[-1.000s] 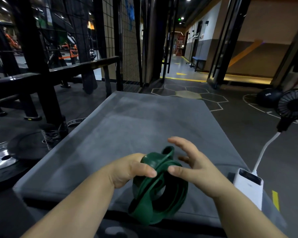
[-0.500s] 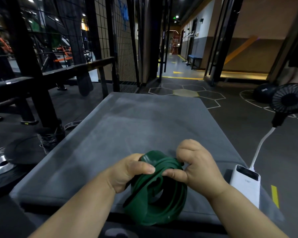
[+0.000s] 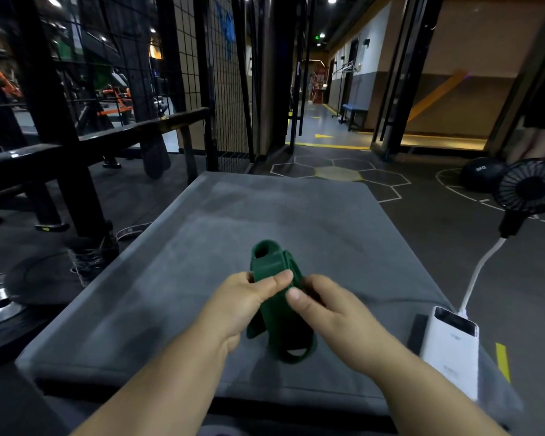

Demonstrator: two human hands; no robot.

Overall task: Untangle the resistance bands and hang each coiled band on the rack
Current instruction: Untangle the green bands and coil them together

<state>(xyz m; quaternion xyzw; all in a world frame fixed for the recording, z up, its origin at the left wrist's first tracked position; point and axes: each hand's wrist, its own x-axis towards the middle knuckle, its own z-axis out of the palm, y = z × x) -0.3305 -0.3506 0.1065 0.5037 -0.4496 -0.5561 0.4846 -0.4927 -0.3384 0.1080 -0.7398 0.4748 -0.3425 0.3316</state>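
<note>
Both hands, left hand (image 3: 243, 305) and right hand (image 3: 331, 313), pinch the green band (image 3: 276, 305) above the grey mat (image 3: 177, 287); power bank (image 3: 450, 347) and fan (image 3: 530, 187) sit right.

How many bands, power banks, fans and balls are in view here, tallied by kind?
Band, green: 1
Power bank, white: 1
Fan, black: 1
Ball, black: 1
Total: 4
</note>
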